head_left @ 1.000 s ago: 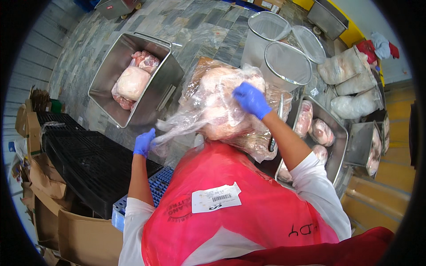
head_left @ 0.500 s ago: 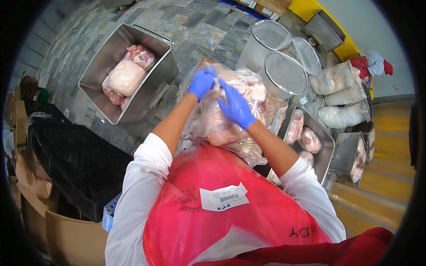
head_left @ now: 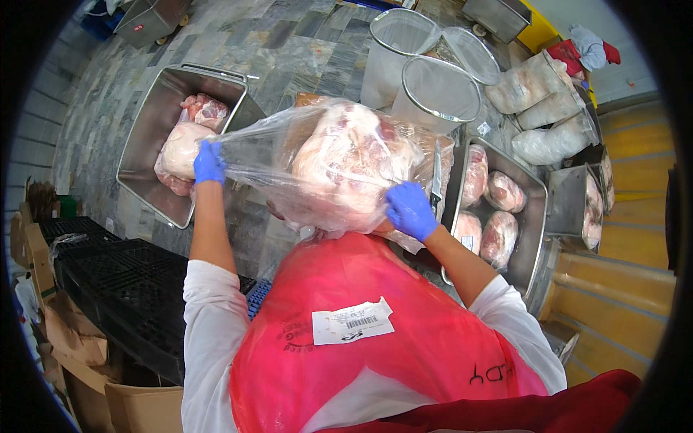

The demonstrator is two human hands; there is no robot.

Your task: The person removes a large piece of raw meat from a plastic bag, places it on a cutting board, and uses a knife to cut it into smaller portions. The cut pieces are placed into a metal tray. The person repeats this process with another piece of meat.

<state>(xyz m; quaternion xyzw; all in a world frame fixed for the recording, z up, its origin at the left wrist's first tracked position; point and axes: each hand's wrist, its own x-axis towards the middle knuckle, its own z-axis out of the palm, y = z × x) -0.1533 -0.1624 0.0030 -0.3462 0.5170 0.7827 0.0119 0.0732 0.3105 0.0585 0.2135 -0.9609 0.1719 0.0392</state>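
The large meat piece (head_left: 346, 162) lay at the centre, just ahead of the person's apron (head_left: 289, 310), partly under clear film (head_left: 256, 148). It seemed heavy, soft and slippery, so a hold with both palms beneath it would probably be safer than the thin film, which could tear. At nine o'clock of it, the left hand (head_left: 209, 162) grasped the film's end, stretched tight. At four o'clock, the right hand (head_left: 411, 209) was curled at the meat's edge; whether it pinched film, I cannot tell. A knife (head_left: 437, 169) rested at three o'clock; beyond, toward four, stood a metal bin (head_left: 530, 231) of wrapped cuts (head_left: 499, 238).
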